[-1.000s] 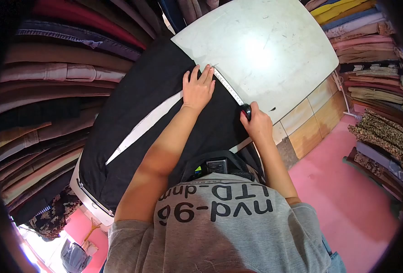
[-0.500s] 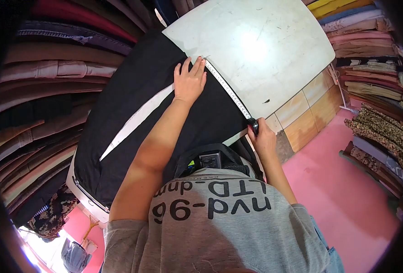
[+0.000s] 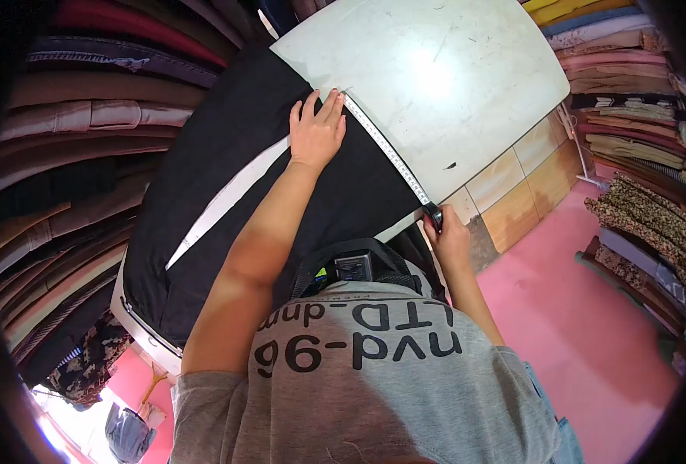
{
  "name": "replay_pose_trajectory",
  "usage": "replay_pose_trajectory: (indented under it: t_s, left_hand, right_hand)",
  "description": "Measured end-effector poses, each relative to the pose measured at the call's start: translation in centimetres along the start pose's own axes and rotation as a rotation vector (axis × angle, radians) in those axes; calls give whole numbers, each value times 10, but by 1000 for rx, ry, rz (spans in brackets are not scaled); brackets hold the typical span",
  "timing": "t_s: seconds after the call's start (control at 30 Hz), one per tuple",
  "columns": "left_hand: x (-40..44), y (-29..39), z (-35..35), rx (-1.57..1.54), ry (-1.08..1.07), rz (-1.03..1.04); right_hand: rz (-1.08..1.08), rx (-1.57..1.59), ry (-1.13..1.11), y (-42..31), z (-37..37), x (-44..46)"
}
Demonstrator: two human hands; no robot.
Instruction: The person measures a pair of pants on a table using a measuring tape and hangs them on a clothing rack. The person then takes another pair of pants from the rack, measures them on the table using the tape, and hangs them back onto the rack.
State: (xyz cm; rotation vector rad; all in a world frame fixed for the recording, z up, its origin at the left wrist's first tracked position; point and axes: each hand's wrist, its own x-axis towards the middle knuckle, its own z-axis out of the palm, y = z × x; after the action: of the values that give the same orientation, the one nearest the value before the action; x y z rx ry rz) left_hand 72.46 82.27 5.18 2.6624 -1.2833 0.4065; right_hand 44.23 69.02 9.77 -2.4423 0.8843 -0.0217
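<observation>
L hand (image 3: 316, 141) on blk cloth (image 3: 358, 182), R hand (image 3: 452, 234) w/ narrow tape (image 3: 389, 154)

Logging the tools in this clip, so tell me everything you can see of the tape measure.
The tape measure has a dark, compact case and a narrow white blade, pulled out and lying nearly straight along the edge of the black garment on the white tabletop. Its markings are too small to read. The right hand grips the case near the table's edge; the left hand has its fingertips by the blade's far end, though whether they pin it is unclear.
</observation>
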Motion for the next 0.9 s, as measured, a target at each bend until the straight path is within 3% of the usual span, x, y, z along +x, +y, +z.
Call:
replay_pose_trajectory:
  t_s: [0.77,0.9]
  left_hand:
    - [0,-2,2,-56,36,-3]
    - [4,-9,-9,-362,-47,-79]
  right_hand:
    - [5,26,24,-1,4,1]
    - [33,47,11,1,-4,9]
